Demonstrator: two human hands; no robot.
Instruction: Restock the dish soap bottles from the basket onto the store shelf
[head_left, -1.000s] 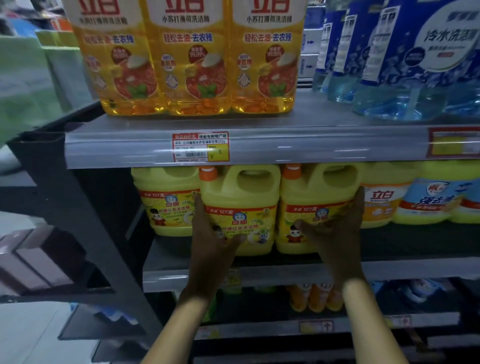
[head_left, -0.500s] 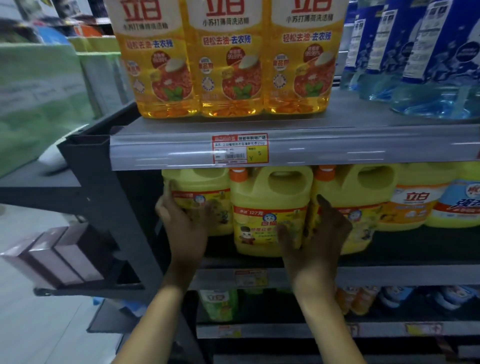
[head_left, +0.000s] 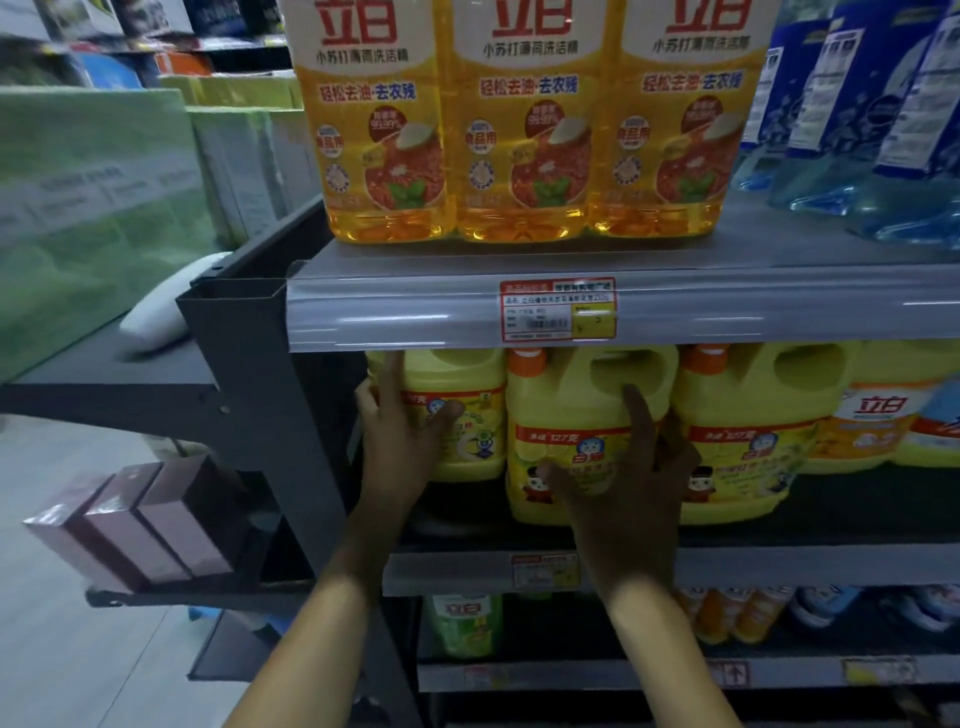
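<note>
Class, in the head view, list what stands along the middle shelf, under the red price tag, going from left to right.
Left hand → left yellow jug → middle yellow jug → right hand → right yellow jug → orange-labelled bottle.

Two bare forearms rise from the bottom edge of the view, each ending in a bare hand. No sleeve, cuff or glove covers either arm as far down as the frame shows; anything worn higher up is cut off by the lower edge. The left hand (head_left: 402, 441) is slim, with long, narrow fingers (head_left: 390, 374) and a thumb set clear of them. The right hand (head_left: 631, 499) looks broader across the back, its knuckles and tendons making faint ridges. Both wrists appear free of a watch, band or bracelet, and the fingers seem ringless, though the dim light under the shelf leaves that uncertain.
</note>
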